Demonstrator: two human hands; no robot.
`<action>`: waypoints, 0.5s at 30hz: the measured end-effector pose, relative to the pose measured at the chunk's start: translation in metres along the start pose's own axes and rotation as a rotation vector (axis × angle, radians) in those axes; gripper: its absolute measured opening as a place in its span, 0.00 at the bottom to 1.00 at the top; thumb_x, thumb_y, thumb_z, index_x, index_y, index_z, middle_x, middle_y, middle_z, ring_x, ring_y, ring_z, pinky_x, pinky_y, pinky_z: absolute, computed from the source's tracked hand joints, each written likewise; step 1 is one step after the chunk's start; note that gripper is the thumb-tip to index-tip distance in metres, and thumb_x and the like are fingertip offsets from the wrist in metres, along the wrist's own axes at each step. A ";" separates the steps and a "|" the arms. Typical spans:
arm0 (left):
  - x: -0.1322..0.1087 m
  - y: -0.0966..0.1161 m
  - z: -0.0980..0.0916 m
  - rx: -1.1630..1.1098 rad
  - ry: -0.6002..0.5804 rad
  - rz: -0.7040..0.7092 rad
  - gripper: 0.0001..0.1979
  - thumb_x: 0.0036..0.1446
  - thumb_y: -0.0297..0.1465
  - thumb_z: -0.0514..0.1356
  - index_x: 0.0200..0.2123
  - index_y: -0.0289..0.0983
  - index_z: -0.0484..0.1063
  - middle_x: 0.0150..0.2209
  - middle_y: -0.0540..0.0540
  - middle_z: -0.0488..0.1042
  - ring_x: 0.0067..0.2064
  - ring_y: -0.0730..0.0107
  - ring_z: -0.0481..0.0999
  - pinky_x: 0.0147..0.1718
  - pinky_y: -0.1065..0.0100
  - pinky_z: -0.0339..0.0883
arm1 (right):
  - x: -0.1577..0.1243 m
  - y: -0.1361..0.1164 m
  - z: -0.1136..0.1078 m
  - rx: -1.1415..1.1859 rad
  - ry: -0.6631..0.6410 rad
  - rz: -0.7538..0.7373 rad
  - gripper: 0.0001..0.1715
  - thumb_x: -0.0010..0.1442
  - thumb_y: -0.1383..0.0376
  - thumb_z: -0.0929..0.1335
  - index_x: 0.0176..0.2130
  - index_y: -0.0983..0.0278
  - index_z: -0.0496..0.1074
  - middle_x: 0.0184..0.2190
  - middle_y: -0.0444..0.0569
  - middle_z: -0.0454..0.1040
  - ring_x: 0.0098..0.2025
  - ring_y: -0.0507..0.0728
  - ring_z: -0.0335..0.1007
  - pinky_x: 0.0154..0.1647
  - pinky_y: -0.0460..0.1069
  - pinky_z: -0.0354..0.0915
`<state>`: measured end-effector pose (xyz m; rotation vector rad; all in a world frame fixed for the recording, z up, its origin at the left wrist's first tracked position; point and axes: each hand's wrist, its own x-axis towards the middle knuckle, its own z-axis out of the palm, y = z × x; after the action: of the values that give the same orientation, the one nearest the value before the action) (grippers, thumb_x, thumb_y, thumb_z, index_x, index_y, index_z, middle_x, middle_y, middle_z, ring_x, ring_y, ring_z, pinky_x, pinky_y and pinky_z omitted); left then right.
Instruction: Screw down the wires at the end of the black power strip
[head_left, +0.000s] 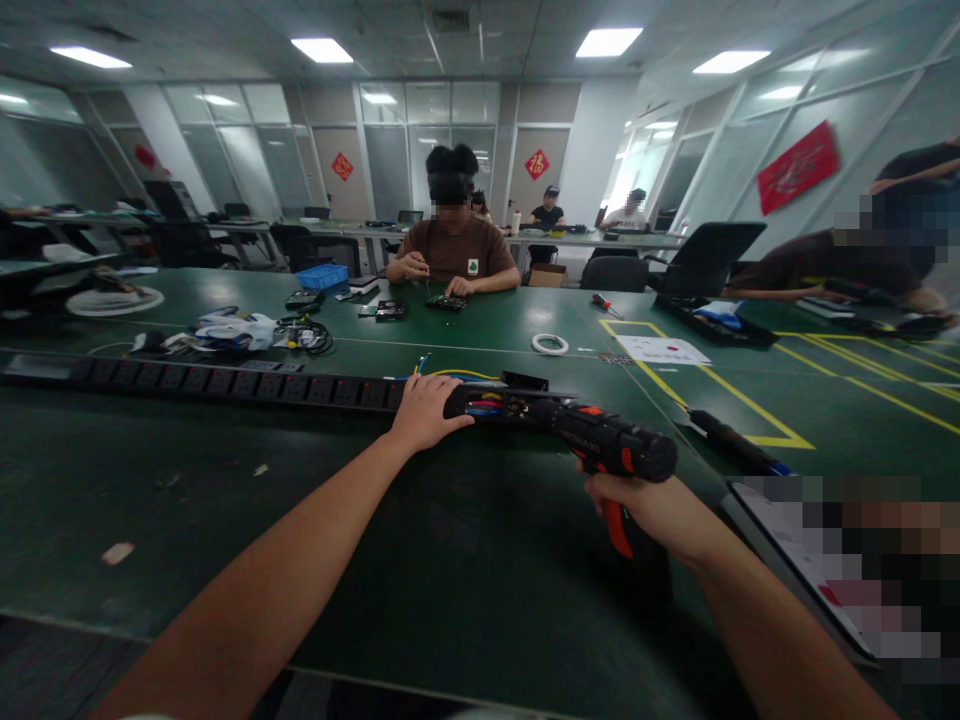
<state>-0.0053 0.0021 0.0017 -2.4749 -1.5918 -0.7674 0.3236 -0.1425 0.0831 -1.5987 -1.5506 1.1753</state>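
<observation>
A long black power strip (225, 382) lies across the green table (225, 520), its right end opened and showing coloured wires (484, 403). My left hand (427, 412) rests closed over the strip beside that open end, holding it down. My right hand (660, 510) is wrapped round the grip of a black and orange electric screwdriver (600, 445). The tool's nose points left into the open end of the strip.
A person sits across the table handling small parts. Cables and bags (247, 330), a blue bin (321, 276), a white tape roll (550, 344), a paper sheet (664, 350) and a black pen-like tool (731, 440) lie around. Yellow floor-style lines (750, 400) mark the table's right side.
</observation>
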 end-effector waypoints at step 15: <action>0.001 -0.001 0.000 -0.010 -0.007 -0.004 0.33 0.67 0.54 0.68 0.66 0.42 0.75 0.66 0.38 0.78 0.69 0.41 0.72 0.73 0.41 0.55 | 0.001 0.001 0.000 -0.008 -0.014 -0.018 0.16 0.46 0.58 0.71 0.37 0.59 0.75 0.23 0.42 0.74 0.28 0.58 0.72 0.30 0.51 0.66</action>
<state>-0.0057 0.0036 0.0015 -2.4845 -1.5993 -0.7697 0.3240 -0.1418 0.0820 -1.5815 -1.5775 1.1744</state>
